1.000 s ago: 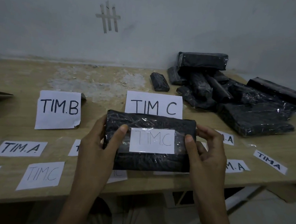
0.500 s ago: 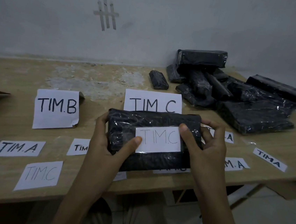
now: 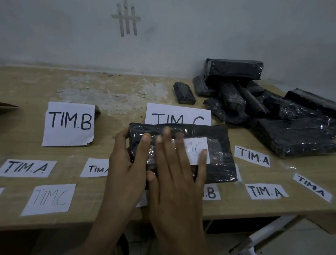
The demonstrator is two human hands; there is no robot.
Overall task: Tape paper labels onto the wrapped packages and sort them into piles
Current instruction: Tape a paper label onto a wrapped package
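Slid across, our flat right fingers (image 3: 161, 154) press the label (image 3: 196, 151), left fingers (image 3: 145, 145) clutching the package (image 3: 218, 168), likely bound for the TIM.C sheet (image 3: 177, 113) beyond.

Left hand (image 3: 127, 162): curled round left end of package (image 3: 221, 168), thumb on top. Right hand (image 3: 176, 176): flat, fingers (image 3: 202, 168) straight and spread, pressing package top, just right of left thumb. Forearms: rising from below, close together.
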